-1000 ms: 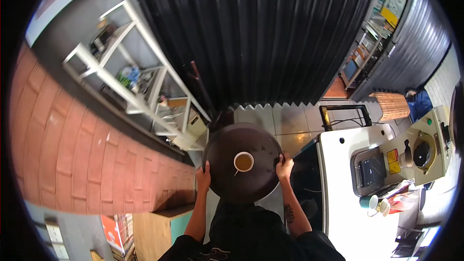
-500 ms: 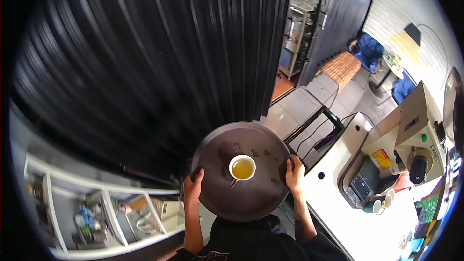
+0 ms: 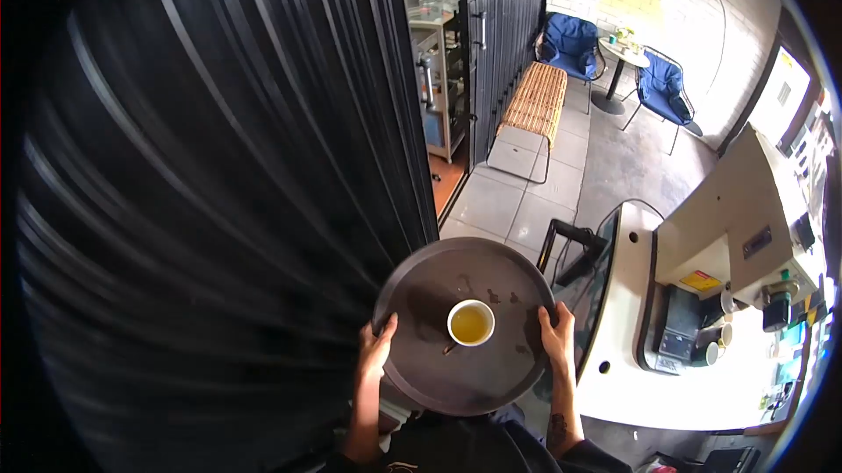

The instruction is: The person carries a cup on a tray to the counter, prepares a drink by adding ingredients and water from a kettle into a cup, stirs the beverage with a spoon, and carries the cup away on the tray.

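Between my two hands is a round dark brown tray (image 3: pixel 465 381), held roughly level in front of my body. My left hand (image 3: pixel 377 343) grips its left rim, thumb on top and fingers hidden underneath. On the opposite rim, my right hand (image 3: pixel 558 334) holds on the same way. A white cup (image 3: pixel 471 323) with yellowish liquid stands upright near the tray's middle, its handle pointing toward me. Wet marks (image 3: pixel 504 298) spot the tray's surface beyond the cup. Neither hand touches the cup.
A black corrugated wall (image 3: pixel 219 166) rises close on my left, with a doorway (image 3: pixel 443 122) farther on. To the right, a white counter (image 3: pixel 605 394) carries a large beige machine (image 3: pixel 745 210) and several cups. Ahead are a wicker bench (image 3: pixel 535 100), blue chairs (image 3: pixel 572 42) and a round table (image 3: pixel 624 52).
My view has swung to the right, so the chairs, bench and counter appear farther left. The shelf at lower left has left the view. Both hands still hold the tray with the cup upright.
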`<act>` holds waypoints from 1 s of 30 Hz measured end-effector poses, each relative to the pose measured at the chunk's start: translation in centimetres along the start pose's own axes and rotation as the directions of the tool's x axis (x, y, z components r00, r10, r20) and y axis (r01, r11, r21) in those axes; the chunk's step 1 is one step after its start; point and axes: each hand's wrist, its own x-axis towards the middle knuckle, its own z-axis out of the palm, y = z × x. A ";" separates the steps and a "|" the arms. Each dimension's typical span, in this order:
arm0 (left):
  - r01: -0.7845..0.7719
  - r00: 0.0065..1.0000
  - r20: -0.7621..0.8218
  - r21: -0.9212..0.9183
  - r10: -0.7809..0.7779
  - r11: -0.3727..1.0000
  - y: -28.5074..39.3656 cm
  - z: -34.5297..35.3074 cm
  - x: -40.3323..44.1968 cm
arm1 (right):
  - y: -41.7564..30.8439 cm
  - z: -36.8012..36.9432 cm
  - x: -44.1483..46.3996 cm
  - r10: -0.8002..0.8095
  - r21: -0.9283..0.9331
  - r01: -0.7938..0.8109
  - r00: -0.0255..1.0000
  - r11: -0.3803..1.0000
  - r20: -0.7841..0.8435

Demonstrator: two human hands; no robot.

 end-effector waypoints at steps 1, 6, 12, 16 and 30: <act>-0.037 0.998 0.047 -0.035 0.039 0.999 -0.2 0.8 2.4 | 0.4 0.4 1.1 0.029 0.045 -0.028 1.000 0.999 -0.010; 0.027 0.980 0.200 -0.034 -0.020 0.999 4.5 5.9 11.7 | -2.6 1.4 7.3 0.078 0.113 -0.065 0.990 0.991 -0.117; 0.130 0.941 0.308 0.053 -0.140 0.990 11.2 12.5 20.2 | -3.3 2.4 14.4 0.122 0.187 -0.063 0.939 0.980 -0.322; 0.029 0.873 0.488 -0.028 -0.012 0.999 16.2 17.7 24.6 | -3.9 2.1 18.0 0.240 0.273 -0.146 0.904 0.951 -0.354; -0.095 0.735 0.675 0.014 0.061 0.995 26.3 41.1 39.9 | -2.1 -1.0 37.4 0.216 0.183 -0.130 0.768 0.974 -0.603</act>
